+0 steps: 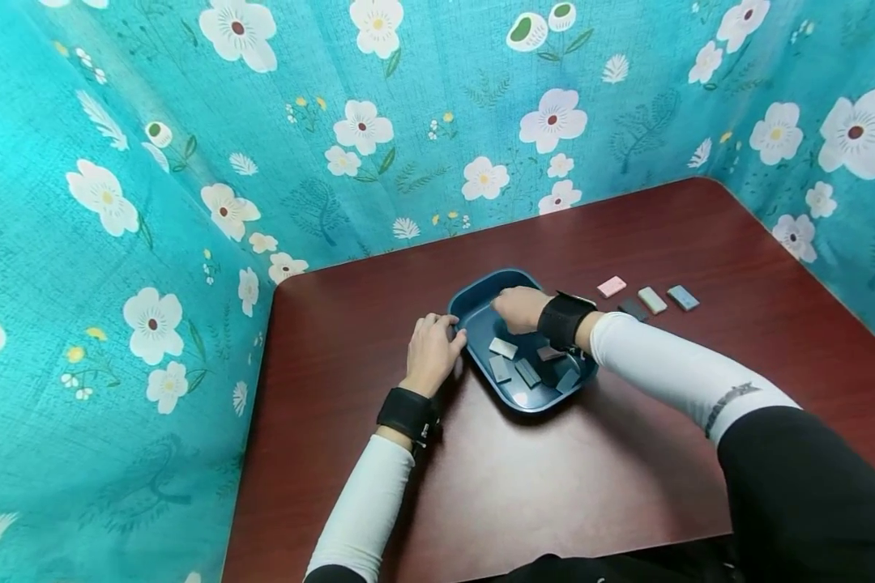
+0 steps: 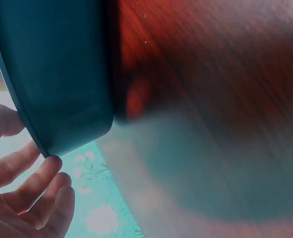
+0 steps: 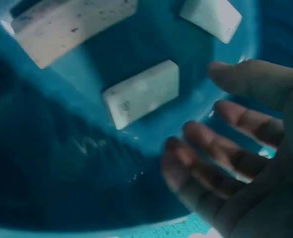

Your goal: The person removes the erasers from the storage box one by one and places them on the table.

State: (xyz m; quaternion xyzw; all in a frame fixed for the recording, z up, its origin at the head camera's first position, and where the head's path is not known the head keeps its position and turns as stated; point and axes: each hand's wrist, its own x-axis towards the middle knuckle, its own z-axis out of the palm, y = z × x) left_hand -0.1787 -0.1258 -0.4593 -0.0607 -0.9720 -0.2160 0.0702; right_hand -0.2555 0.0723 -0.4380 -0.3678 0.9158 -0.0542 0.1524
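A deep blue plastic tray [image 1: 481, 322] stands on the table with several small eraser-like blocks on its bottom, among them a white one [image 1: 503, 348] and a grey one [image 1: 499, 369]. My left hand [image 1: 430, 350] is at the tray's left side, its fingertips touching the rim in the left wrist view. Inside the tray's far part, my right hand [image 1: 521, 309] hovers with spread fingers [image 3: 211, 144] and nothing between them. Closest to those fingers in the right wrist view lies a pale block [image 3: 146, 94], beside a larger speckled block [image 3: 77, 29].
Right of the tray, on the reddish-brown table [image 1: 364, 308], lie a pink block [image 1: 612, 287], a cream block [image 1: 652, 300], a blue block [image 1: 681, 297] and a dark block [image 1: 632, 308] partly behind the right forearm. A turquoise flowered cloth [image 1: 423, 121] hangs around the table.
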